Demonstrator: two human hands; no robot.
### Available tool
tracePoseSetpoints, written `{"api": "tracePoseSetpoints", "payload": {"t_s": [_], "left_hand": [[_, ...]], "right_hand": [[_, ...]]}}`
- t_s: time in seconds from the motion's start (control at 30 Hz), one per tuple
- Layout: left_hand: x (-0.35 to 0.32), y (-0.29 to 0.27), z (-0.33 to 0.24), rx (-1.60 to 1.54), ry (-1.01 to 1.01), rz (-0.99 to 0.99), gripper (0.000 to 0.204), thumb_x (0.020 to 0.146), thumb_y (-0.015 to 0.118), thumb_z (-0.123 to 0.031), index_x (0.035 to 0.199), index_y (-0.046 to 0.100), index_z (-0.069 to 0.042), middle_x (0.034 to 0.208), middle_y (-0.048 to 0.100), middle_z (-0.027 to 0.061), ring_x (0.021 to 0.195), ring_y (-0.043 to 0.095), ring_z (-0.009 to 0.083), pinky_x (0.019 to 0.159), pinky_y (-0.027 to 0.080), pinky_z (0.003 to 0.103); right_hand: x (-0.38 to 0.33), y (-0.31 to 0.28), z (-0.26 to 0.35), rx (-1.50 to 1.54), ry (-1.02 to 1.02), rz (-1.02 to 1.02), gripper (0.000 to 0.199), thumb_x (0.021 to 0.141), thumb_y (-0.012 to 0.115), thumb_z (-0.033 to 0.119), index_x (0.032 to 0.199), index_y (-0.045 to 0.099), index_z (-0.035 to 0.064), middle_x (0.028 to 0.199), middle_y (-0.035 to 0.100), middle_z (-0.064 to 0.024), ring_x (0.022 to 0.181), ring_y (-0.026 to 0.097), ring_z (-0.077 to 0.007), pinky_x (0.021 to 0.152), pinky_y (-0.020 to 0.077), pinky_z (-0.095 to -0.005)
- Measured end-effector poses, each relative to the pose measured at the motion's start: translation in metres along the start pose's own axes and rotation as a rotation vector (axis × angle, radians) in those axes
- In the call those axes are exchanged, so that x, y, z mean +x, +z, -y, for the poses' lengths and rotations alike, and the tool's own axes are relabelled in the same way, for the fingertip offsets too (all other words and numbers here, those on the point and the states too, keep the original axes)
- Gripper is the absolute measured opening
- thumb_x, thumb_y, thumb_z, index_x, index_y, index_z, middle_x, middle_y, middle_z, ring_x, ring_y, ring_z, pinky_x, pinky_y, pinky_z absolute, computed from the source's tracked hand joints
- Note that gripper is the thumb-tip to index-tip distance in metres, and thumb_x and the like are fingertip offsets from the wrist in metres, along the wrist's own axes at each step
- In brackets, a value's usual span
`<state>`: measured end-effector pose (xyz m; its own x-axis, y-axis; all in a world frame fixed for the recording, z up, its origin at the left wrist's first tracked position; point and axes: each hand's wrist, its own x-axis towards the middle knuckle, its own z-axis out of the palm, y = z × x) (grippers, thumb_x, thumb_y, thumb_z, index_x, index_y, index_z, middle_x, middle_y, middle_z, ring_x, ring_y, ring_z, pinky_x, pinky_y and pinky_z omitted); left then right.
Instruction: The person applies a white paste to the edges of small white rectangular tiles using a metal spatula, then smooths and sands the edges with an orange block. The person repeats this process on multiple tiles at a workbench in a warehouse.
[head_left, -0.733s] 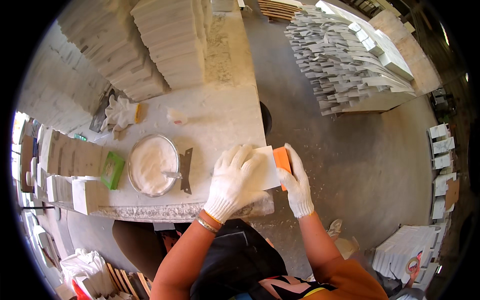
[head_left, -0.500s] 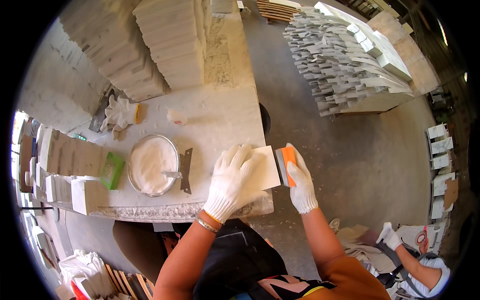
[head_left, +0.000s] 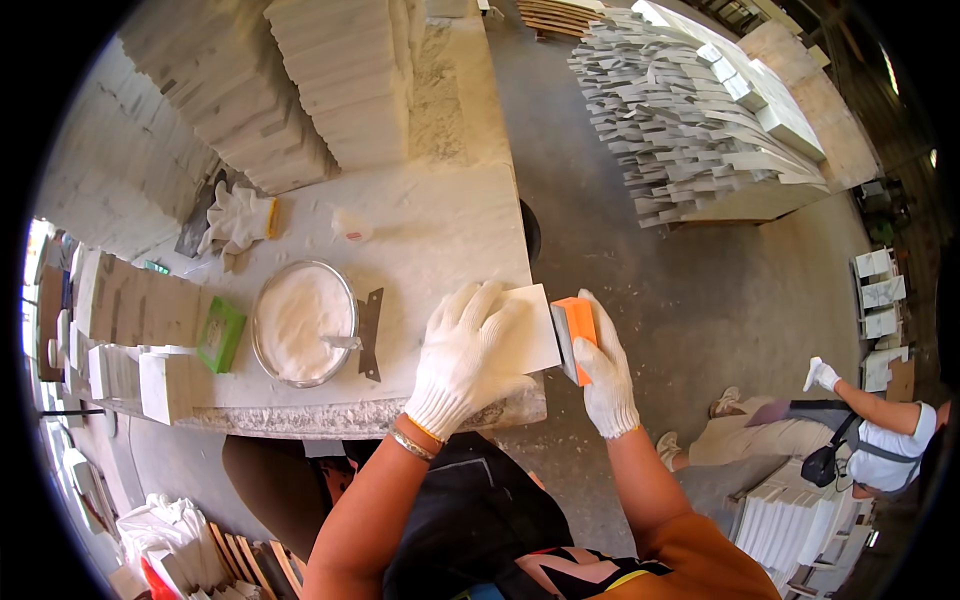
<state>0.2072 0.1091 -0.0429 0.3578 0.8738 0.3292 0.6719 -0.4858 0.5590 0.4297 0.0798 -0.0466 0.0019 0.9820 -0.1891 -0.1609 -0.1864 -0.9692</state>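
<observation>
My left hand (head_left: 460,355), in a white knit glove, lies over a thin white tile (head_left: 533,330), its fingers on top and its thumb by the near edge. The tile reaches past the table's right edge. Gripped in my gloved right hand (head_left: 607,375) is an orange sanding block (head_left: 575,318) with a grey face, turned toward the tile's right edge. A narrow gap shows between them near the far corner; at the near corner I cannot tell whether they touch. Left of my left hand stand a bowl of white powder (head_left: 303,322) with a small blade in it and a flat metal scraper (head_left: 370,335).
A green box (head_left: 221,334), white blocks (head_left: 165,385) and a spare glove (head_left: 240,222) lie on the table's left. Tall slab stacks (head_left: 340,80) stand behind. Across the floor is a pile of thin strips (head_left: 680,130). Another person (head_left: 860,440) walks at the right.
The sanding block has tilted and shifted slightly nearer me with my right hand. My left hand and the tile stay nearly still. The other person at the right has come further into view.
</observation>
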Motion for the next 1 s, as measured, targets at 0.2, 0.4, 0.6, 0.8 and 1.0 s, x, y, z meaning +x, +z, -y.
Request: {"api": "tracePoseSetpoints", "payload": {"t_s": [0.2, 0.4, 0.6, 0.8, 1.0], "left_hand": [[0.006, -0.002, -0.007, 0.033, -0.026, 0.020, 0.091, 0.050, 0.093, -0.032, 0.133, 0.061, -0.014, 0.140, 0.054, 0.0143, 0.132, 0.049, 0.0403, 0.108, 0.043, 0.054], [0.004, -0.003, -0.005, 0.004, -0.015, 0.028, 0.092, 0.051, 0.092, -0.036, 0.135, 0.061, -0.013, 0.144, 0.054, 0.0148, 0.135, 0.048, 0.0418, 0.110, 0.041, 0.055], [0.004, -0.003, -0.005, -0.007, -0.033, 0.038, 0.090, 0.053, 0.091, -0.035, 0.135, 0.061, -0.013, 0.144, 0.053, 0.0151, 0.135, 0.047, 0.0420, 0.111, 0.040, 0.055], [0.002, 0.002, -0.004, 0.092, 0.000, -0.020, 0.091, 0.055, 0.090, -0.037, 0.136, 0.059, -0.011, 0.143, 0.054, 0.0149, 0.133, 0.049, 0.0413, 0.110, 0.040, 0.055], [0.003, 0.000, -0.002, 0.001, 0.023, -0.070, 0.084, 0.057, 0.089, -0.036, 0.131, 0.060, -0.010, 0.136, 0.057, 0.0146, 0.129, 0.051, 0.0410, 0.108, 0.042, 0.054]], "right_hand": [[0.025, 0.007, -0.006, -0.465, -0.254, 0.013, 0.066, 0.098, 0.067, 0.025, 0.155, 0.043, 0.0012, 0.152, 0.049, -0.0166, 0.140, 0.047, -0.0249, 0.117, 0.0364, -0.0353], [0.033, 0.007, 0.012, -0.238, -0.069, -0.006, 0.069, 0.096, 0.070, 0.028, 0.154, 0.045, 0.0006, 0.154, 0.049, -0.0177, 0.140, 0.049, -0.0264, 0.117, 0.0377, -0.0359], [0.015, 0.008, 0.001, -0.636, -0.420, 0.048, 0.069, 0.091, 0.076, 0.017, 0.151, 0.047, -0.0006, 0.149, 0.052, -0.0185, 0.137, 0.051, -0.0304, 0.116, 0.0391, -0.0375], [0.067, 0.005, -0.008, -0.312, -0.077, 0.021, 0.071, 0.101, 0.065, 0.036, 0.157, 0.040, -0.0001, 0.159, 0.046, -0.0148, 0.143, 0.046, -0.0202, 0.118, 0.0354, -0.0333], [0.070, 0.019, 0.021, -0.054, -0.115, -0.053, 0.071, 0.103, 0.064, 0.037, 0.157, 0.040, -0.0023, 0.158, 0.046, -0.0148, 0.143, 0.046, -0.0220, 0.118, 0.0358, -0.0332]]}}
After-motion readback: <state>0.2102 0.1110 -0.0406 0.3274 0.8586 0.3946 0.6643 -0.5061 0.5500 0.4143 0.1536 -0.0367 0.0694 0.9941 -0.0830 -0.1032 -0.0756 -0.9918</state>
